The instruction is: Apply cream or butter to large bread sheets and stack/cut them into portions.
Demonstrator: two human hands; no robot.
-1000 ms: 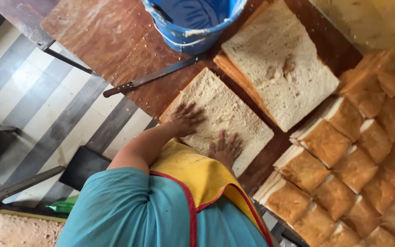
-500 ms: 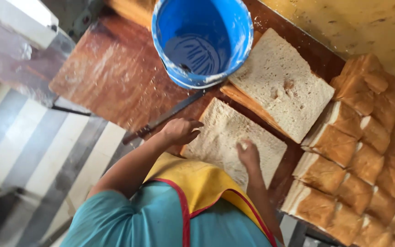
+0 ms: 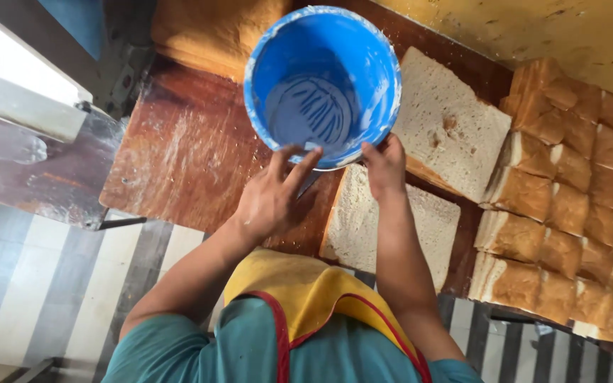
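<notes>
**Two hands at the rim of a blue bucket**

Head view: the blue bucket (image 3: 322, 85) stands on the wooden table (image 3: 186, 156) and is the landmark here. Inside it shows only a thin white smear on the bottom and walls. The left hand (image 3: 272, 195) is at the near rim of the bucket, fingers spread wide and reaching up to the edge; whether the fingertips really touch it is hard to tell. The right hand (image 3: 386, 167) is curled at the near rim on the right side; its grip is partly hidden by the hand's own back. Just below the bucket lies a flat bread slab (image 3: 420, 227), partly covered by the right forearm. To the right of the bucket lies a second bread slab (image 3: 455, 128), its left edge hidden behind the bucket wall. Further right, stacked loaves (image 3: 569, 206) are cut off by the picture border.
</notes>
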